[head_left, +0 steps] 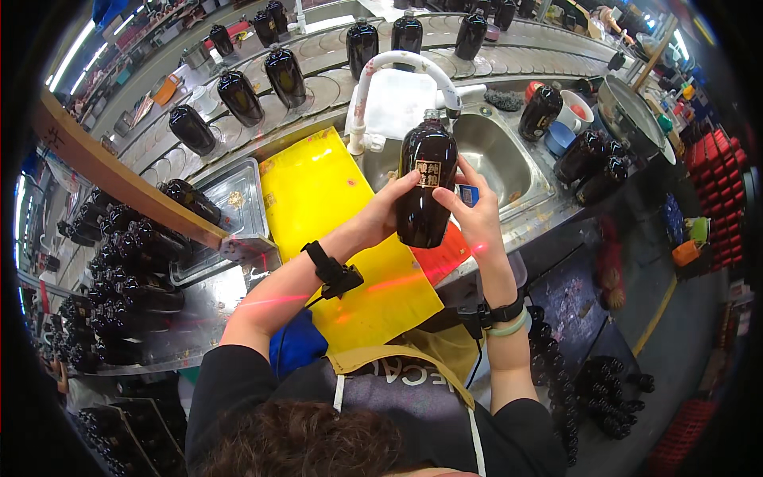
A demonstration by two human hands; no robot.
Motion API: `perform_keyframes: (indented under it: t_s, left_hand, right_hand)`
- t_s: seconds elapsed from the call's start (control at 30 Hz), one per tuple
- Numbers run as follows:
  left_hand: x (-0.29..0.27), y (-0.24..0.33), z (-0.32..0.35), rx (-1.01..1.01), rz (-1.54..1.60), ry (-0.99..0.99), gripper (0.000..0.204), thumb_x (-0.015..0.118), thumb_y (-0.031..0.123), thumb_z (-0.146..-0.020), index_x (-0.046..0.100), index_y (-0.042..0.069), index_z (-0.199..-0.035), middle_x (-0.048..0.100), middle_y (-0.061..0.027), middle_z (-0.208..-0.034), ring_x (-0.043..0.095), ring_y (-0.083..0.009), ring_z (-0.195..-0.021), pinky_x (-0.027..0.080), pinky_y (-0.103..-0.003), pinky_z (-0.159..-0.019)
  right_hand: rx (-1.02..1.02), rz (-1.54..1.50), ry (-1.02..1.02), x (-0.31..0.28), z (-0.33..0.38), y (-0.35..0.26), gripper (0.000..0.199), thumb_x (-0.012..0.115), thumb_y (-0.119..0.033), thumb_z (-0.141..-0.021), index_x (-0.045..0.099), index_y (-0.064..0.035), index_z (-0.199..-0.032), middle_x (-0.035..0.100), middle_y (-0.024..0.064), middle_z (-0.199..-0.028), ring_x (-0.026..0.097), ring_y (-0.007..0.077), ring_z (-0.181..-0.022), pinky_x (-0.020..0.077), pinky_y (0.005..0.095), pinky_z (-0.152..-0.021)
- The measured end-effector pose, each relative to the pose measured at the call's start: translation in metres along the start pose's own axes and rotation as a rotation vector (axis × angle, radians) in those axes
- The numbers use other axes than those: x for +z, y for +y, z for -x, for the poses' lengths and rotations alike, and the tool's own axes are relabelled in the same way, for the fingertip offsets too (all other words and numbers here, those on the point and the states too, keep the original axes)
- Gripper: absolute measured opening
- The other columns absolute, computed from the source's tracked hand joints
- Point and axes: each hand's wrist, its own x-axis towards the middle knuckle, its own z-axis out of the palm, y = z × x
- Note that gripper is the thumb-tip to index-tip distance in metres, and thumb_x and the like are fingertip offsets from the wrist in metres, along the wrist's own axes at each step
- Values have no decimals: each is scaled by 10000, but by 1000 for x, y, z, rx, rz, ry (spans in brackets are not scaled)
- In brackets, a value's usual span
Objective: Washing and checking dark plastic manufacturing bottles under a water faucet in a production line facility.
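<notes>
Glossy dark bottle (pixel 427 215) with gold-edged label, neck up, at the centre of the frame.
It is held between the left hand (pixel 389 200) and right hand (pixel 477 213); a stainless-steel sink (pixel 515 171) is seen behind, a flat yellow sheet (pixel 310 191) at centre left.

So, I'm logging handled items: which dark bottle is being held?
The bottle in front of the white faucet, held between the left hand and right hand; neither hand touches the other bottles.
</notes>
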Motion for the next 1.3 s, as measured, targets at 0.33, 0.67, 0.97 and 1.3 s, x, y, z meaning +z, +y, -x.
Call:
perform_keyframes:
  t_s: [0.33, 0.67, 0.97, 1.3]
  left_hand:
    - [13, -8, 4, 138, 82, 133, 482, 457, 373, -1025, 475, 78, -1406, 595, -79, -1294, 554, -177, -1186, 414, -365, -1060]
    - [12, -7, 34, 237, -400, 100, 750, 663, 261, -947, 247, 34, -1528, 421, -102, -1438, 434, -208, -1297, 315, -373, -1124]
    - [30, -14, 42, 351, -252, 17, 876, 687, 105, -920, 101, 38, -1567, 296, -127, -1556, 376, -251, -1397, 340, -405, -1137]
    - [31, -7, 40, 422, -483, 278, 1029, 852, 177, -757, 205, 59, -1549, 340, -165, -1540, 459, -277, -1346, 440, -410, -1066]
  right_hand:
    - [-31, 266, 55, 19, 15, 0, 923, 863, -393, -730, 406, 60, -1391, 637, 188, -1171, 634, 305, -1083, 491, 384, -947]
    - [251, -1031, -337, 6, 31, 66, 886, 532, -698, -871, 433, -10, -1420, 597, 159, -1297, 633, 272, -1122, 533, 410, -962]
    - [180, -1038, -628, 2, 26, 44, 828, 501, -660, -912, 437, -4, -1414, 604, 159, -1301, 632, 266, -1138, 519, 398, -986]
    - [206, -968, -347, 16, 22, 37, 723, 501, -572, -950, 235, -215, -1520, 456, 127, -1446, 568, 293, -1234, 516, 441, -1014]
